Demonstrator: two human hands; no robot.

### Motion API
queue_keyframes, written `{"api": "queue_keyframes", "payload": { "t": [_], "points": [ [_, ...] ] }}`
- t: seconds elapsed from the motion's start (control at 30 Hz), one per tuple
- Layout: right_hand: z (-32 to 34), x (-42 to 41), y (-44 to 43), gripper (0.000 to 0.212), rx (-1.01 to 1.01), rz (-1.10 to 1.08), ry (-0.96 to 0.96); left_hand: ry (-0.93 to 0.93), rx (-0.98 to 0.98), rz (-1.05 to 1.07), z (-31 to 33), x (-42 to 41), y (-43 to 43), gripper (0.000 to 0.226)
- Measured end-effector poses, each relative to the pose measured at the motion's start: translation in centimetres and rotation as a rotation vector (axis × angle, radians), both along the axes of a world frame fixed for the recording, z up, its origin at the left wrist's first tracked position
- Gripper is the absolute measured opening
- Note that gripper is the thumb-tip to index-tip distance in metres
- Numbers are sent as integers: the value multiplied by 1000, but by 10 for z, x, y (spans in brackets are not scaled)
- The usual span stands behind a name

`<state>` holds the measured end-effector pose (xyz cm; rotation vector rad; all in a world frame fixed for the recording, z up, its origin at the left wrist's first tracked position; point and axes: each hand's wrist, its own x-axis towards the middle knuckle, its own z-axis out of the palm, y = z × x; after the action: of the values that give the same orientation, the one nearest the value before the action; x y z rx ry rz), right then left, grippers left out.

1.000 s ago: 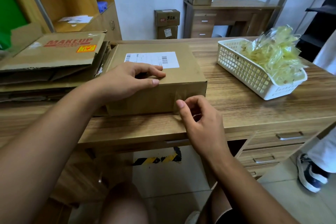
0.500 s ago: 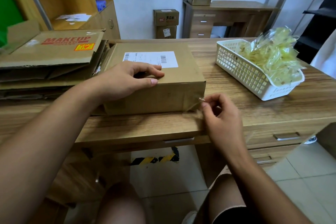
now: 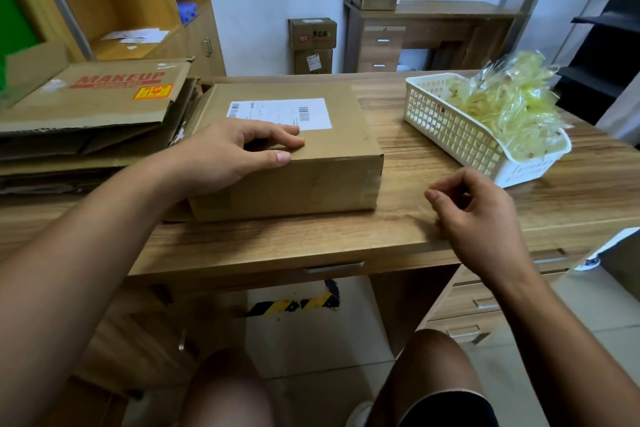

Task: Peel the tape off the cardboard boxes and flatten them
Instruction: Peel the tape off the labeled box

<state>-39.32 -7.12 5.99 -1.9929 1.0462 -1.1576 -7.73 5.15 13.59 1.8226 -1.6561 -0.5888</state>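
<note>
Head view: a cardboard box (image 3: 287,149) at frame centre is pinned by the flat, spread-fingered left hand (image 3: 225,156), while tape, barely visible, is pinched by the right hand (image 3: 474,215) at lower right.

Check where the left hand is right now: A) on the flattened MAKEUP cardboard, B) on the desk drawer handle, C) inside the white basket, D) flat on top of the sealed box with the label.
D: the left hand lies palm down on the box, just in front of its white label.
</note>
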Motion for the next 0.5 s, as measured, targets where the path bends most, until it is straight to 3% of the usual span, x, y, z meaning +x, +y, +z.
{"api": "queue_keyframes", "payload": {
  "t": [0.17,0.33,0.5],
  "points": [
    [7,1,-1,18,53,-42,-17,3,-2,3,-1,-1,0,26],
    [10,26,16,33,58,-84,-203,4,-1,9,0,-1,-1,27],
    [3,49,37,28,65,-47,-258,14,1,14,0,-2,-1,26]
  ]
}}
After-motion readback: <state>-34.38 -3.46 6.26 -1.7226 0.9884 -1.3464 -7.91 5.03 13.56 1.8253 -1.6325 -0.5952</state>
